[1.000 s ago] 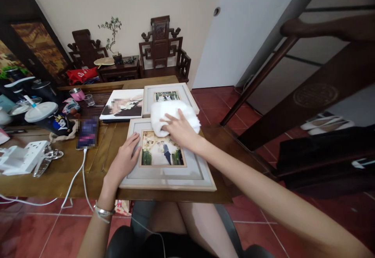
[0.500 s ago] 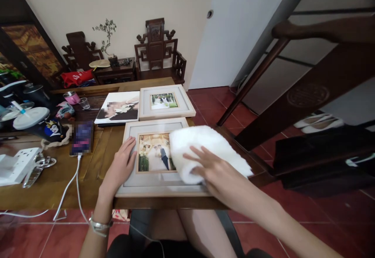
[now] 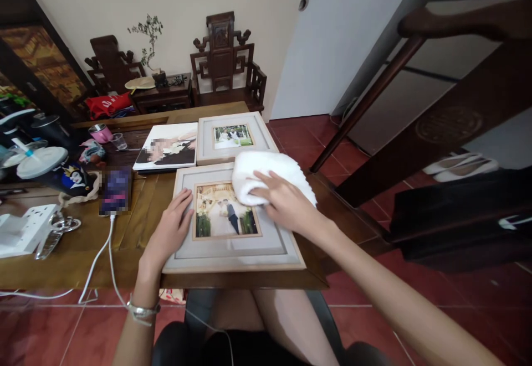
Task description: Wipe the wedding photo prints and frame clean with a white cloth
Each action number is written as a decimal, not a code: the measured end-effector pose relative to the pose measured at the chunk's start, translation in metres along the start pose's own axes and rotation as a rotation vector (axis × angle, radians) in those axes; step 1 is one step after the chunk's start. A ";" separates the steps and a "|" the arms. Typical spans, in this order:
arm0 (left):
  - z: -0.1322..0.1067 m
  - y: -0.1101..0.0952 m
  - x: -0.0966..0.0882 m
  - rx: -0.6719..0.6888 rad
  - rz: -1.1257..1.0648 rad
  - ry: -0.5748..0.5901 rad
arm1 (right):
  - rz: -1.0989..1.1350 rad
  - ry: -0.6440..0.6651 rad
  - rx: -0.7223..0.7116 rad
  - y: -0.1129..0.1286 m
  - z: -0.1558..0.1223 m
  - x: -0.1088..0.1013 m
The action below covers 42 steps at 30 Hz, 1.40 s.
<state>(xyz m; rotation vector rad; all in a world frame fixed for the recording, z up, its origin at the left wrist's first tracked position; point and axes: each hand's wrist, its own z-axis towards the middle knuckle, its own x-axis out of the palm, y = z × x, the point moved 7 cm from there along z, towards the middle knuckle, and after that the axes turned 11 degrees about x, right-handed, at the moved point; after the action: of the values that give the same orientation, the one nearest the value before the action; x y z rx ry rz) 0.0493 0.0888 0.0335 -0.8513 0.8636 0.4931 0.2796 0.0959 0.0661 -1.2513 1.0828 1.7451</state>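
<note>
Fingers (image 3: 266, 180), right hand (image 3: 291, 205): spread over a white cloth (image 3: 272, 169), some stretched along its top, others curled into its fold, gripping it. Cloth bunched thick, probably so that a soft pad lies between skin and frame.

Left hand (image 3: 168, 233), one, with a bracelet (image 3: 143, 310) at the wrist: fingers straight and lying close together, grasping nothing, laid on the left border of the near frame (image 3: 236, 256). Position suggests steadying; the photo (image 3: 224, 214) is left uncovered by it.

Near frame, one, pale wood: flat on the desk (image 3: 139, 230), close to the edge by the person, presumably for easy reach of both hands. Cloth over its upper right part.

Far frame (image 3: 266, 133), one, similar: flat, just beyond the near frame. Whether the cloth touches it cannot be told.

White-edged picture (image 3: 166, 147), one: flat, just left of the far frame, seemingly set there out of the arms' way.

Phone (image 3: 115, 189), one: left of the near frame, cable (image 3: 112, 225) plugged in, likely for charging.

Hair clip (image 3: 52, 238), one: beside a white socket block (image 3: 27, 230).
</note>
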 end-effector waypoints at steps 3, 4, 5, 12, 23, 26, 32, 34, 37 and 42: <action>0.000 0.001 -0.001 0.005 0.004 -0.014 | -0.054 -0.008 0.022 -0.006 0.021 0.005; 0.000 0.001 -0.001 0.008 0.005 -0.016 | -0.071 0.007 0.016 -0.004 0.022 0.007; 0.001 0.001 -0.001 0.009 0.007 -0.016 | -0.086 0.026 0.004 0.000 0.019 0.007; 0.001 0.001 -0.001 -0.014 0.024 -0.011 | -0.025 0.201 -0.072 0.042 -0.068 -0.006; -0.001 0.002 0.001 -0.028 0.010 0.021 | 0.057 0.189 -0.149 0.051 -0.062 -0.005; -0.001 0.001 0.001 -0.012 0.002 0.013 | -0.011 0.071 -0.102 0.029 -0.017 -0.001; -0.001 0.002 0.001 -0.022 -0.001 0.002 | -0.140 -0.012 0.018 0.004 0.033 0.010; 0.000 0.002 0.000 -0.021 0.002 0.002 | -0.181 0.030 0.004 0.012 0.024 0.012; 0.000 0.002 0.000 -0.025 0.006 0.006 | -0.170 0.164 -0.029 0.032 -0.012 0.011; 0.000 0.001 0.000 -0.049 0.011 0.020 | 0.031 0.381 -0.161 0.069 -0.083 -0.007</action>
<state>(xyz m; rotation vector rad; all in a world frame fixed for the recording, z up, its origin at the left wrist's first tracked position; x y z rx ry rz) 0.0490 0.0891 0.0328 -0.8981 0.8782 0.5177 0.2494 -0.0073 0.0737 -1.7265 1.1937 1.6831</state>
